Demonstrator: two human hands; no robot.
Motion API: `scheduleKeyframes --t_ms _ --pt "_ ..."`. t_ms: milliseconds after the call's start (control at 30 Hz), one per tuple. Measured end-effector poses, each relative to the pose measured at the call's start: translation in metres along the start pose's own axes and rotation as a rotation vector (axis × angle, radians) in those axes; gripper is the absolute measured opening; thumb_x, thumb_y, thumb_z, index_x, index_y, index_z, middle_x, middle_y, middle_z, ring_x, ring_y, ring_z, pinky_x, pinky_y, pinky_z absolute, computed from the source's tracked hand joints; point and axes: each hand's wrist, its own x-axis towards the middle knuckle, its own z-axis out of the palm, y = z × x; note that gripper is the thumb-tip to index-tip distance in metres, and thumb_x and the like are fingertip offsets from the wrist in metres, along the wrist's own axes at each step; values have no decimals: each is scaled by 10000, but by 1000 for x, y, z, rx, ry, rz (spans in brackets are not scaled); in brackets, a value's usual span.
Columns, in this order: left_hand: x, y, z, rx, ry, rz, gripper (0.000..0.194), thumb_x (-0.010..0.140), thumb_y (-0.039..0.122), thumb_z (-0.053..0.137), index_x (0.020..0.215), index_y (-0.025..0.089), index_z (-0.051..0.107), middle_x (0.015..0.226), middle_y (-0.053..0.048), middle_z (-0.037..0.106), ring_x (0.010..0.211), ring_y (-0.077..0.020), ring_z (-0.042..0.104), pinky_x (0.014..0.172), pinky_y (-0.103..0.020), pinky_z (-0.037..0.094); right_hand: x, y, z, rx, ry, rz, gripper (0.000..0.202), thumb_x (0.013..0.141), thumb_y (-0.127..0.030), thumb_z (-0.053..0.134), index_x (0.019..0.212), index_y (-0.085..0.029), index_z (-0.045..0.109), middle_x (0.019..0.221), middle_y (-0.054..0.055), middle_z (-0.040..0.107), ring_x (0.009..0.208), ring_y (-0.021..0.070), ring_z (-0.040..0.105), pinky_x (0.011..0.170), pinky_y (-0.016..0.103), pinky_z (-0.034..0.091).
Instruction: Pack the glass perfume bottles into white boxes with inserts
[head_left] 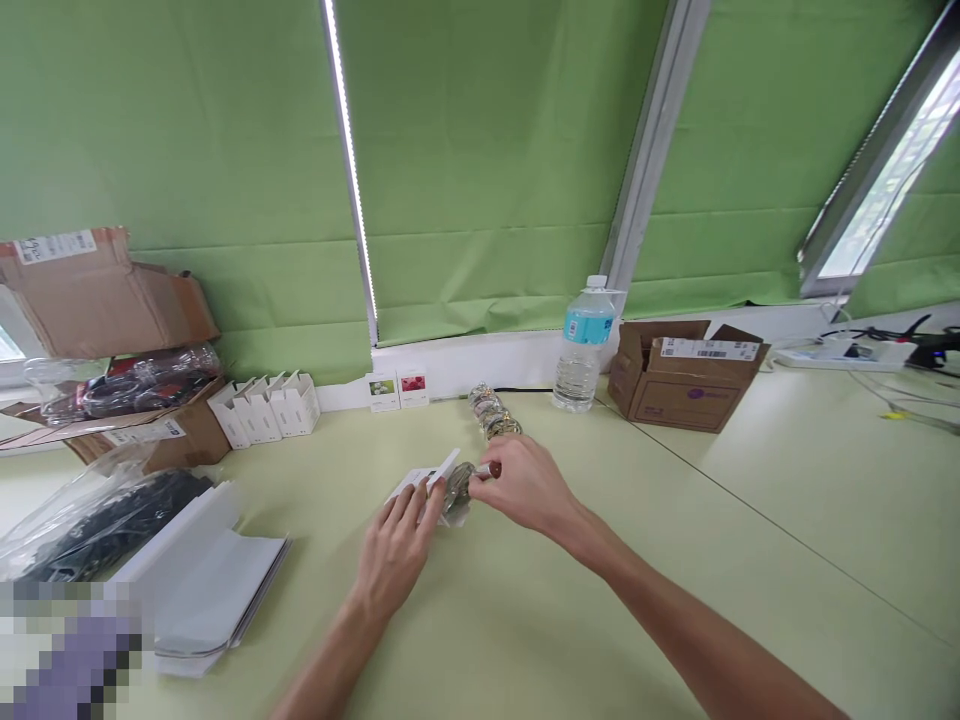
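Note:
Near the middle of the table, my left hand [397, 540] rests with its fingers over a small white box [412, 482], whose flap stands up. Right beside it lies a shiny greyish coiled bundle [456, 492], apparently in clear plastic, between my two hands. My right hand [529, 485] pinches the right end of this bundle, where a small reddish-brown tip shows by the fingers. Behind the right hand, a row of similar shiny coiled bundles [491, 408] reaches back toward the wall. The fingertips of both hands are partly hidden.
Small white boxes [264, 408] and two picture cards [397, 390] stand at the back. A water bottle [585, 345] and an open carton [686, 380] are behind on the right. White sheets [225, 580], a bagged dark item [112, 520] and stacked cartons [112, 300] occupy the left.

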Motion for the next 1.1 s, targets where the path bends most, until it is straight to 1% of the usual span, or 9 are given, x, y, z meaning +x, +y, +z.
scheduleKeyframes --t_ms 167,267,333,433,567,700,800,967,1100 --pt "-2 -9 -1 -134 -25 -153 529 848 101 513 1356 196 402 1132 -73 665 1051 -207 628 825 -304 511 19 -6 -33 -191 -105 -33 204 621 -227 593 427 -208 533 476 19 463 491 129 421 492 283 170" --pt "-1 -16 -2 -258 -44 -320 514 849 153 532 1343 223 407 1206 -84 627 988 -220 652 718 -300 532 21 -8 -41 -247 -164 -71 156 596 -216 610 454 -202 546 451 13 441 456 127 430 491 289 157" --pt "0 -22 -2 -385 -28 -471 511 865 226 536 1353 248 385 1272 -102 579 983 -233 653 694 -314 537 20 -9 -37 -267 -199 -79 146 581 -224 630 468 -192 543 447 10 442 447 129 448 485 285 161" --pt "1 -32 -1 -686 33 -686 597 861 305 558 1394 260 292 1230 -115 591 974 -231 658 745 -353 542 17 -12 -23 -281 -256 -83 168 557 -218 645 452 -180 520 440 18 461 440 135 470 479 278 178" --pt "0 -45 4 -1095 110 -848 790 830 330 604 1443 249 112 1170 -125 612 930 -203 677 798 -380 546 14 -17 -6 -279 -311 -86 102 536 -191 639 471 -171 563 468 49 536 448 151 498 475 279 203" --pt "-1 -54 6 -1235 67 -875 822 814 326 625 1444 230 106 1136 -127 642 966 -212 670 863 -419 524 11 -23 2 -302 -340 -94 33 541 -198 628 527 -168 632 511 67 593 459 159 517 473 279 210" --pt "-1 -57 4 -1236 5 -825 766 810 319 627 1423 216 179 1144 -133 645 978 -224 667 872 -439 520 8 -26 7 -318 -344 -110 41 543 -206 631 543 -170 649 516 69 606 475 169 535 481 276 219" --pt "-2 -61 2 -1248 -83 -746 729 821 305 609 1411 205 193 1161 -125 643 1048 -223 638 911 -435 505 6 -28 14 -299 -333 -129 102 558 -262 666 536 -164 649 518 81 611 483 183 547 487 273 230" --pt "-3 -65 0 -1225 -106 -690 713 827 343 608 1409 199 222 1232 -147 600 1127 -241 592 940 -440 484 3 -29 16 -287 -332 -145 101 584 -261 645 553 -167 667 496 76 600 460 177 531 483 286 217"
